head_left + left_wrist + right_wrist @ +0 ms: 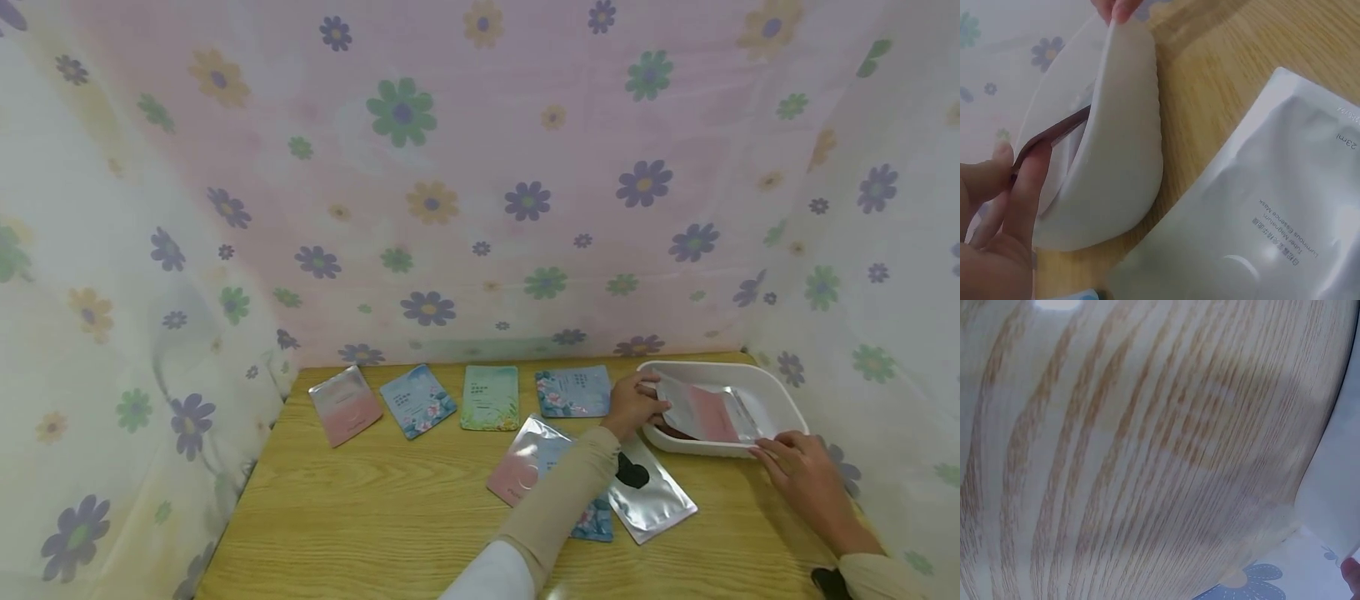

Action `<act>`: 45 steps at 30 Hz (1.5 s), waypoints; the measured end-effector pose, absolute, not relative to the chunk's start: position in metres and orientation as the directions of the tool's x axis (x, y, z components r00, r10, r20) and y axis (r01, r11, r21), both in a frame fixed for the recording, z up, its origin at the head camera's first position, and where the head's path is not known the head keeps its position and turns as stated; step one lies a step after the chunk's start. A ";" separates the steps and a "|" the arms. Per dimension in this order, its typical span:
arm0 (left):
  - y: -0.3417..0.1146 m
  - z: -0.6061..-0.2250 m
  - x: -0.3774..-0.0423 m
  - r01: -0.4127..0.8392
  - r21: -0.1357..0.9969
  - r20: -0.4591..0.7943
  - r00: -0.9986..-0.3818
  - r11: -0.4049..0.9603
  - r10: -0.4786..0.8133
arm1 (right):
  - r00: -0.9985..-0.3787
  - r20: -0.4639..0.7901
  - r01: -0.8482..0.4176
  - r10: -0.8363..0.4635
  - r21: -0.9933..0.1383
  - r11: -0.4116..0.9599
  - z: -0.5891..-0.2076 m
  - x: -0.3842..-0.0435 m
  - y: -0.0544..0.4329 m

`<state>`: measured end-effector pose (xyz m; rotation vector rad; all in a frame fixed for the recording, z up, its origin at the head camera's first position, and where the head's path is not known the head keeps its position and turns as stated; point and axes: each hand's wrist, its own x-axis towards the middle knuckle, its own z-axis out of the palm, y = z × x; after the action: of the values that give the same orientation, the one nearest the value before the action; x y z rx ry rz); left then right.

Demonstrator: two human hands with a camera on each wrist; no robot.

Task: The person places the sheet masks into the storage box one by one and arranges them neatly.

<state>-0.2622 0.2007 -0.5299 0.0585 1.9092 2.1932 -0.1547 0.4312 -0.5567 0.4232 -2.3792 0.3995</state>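
At the right, a white plastic basin (765, 400) holds a silver-and-pink face mask packet (712, 414). My left hand (636, 404) is at the basin's left end. In the left wrist view its thumb and fingers pinch a dark brown packet (1060, 130), which slants down into the basin. My right hand (806, 475) is at the basin's front right corner. Seen from the left wrist, its fingertips (1124, 9) grip the rim. Only one fingertip (1352, 572) shows in the right wrist view.
Along the back of the wooden table (360, 517) lie a pink packet (347, 406), two blue packets and a green packet (490, 398). Under my left forearm, a pink packet (513, 475), a blue packet (596, 523) and a silver packet (652, 500) overlap. Flowered cloth (480, 167) surrounds the table.
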 end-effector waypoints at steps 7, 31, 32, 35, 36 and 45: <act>0.207 -0.523 -0.261 -0.053 0.981 -0.082 -0.985 0.188 0.149 | -0.682 0.699 -0.436 -0.216 -0.152 0.887 -0.560 -0.157 0.434; 0.185 -0.490 -0.254 0.235 0.867 0.001 -0.883 0.440 0.469 | -0.699 0.683 -0.416 -0.211 -0.149 0.897 -0.558 -0.156 0.433; 0.181 -0.488 -0.255 0.211 0.886 -0.014 -0.878 0.413 0.478 | -0.702 0.681 -0.410 -0.207 -0.150 0.900 -0.558 -0.157 0.432; 0.169 -0.487 -0.258 0.169 0.917 -0.040 -0.862 0.361 0.506 | -0.708 0.678 -0.404 -0.200 -0.156 0.901 -0.560 -0.157 0.433; 0.164 -0.486 -0.259 0.155 0.927 -0.048 -0.854 0.341 0.518 | -0.707 0.679 -0.407 -0.200 -0.159 0.899 -0.560 -0.157 0.434; 0.115 -0.477 -0.260 0.104 0.962 -0.060 -0.822 0.253 0.567 | -0.708 0.674 -0.413 -0.208 -0.156 0.897 -0.561 -0.157 0.433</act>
<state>-0.2603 0.1153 -0.4766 0.6117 2.1358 1.5918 -0.1568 0.4333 -0.5610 0.4428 -2.3718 0.3890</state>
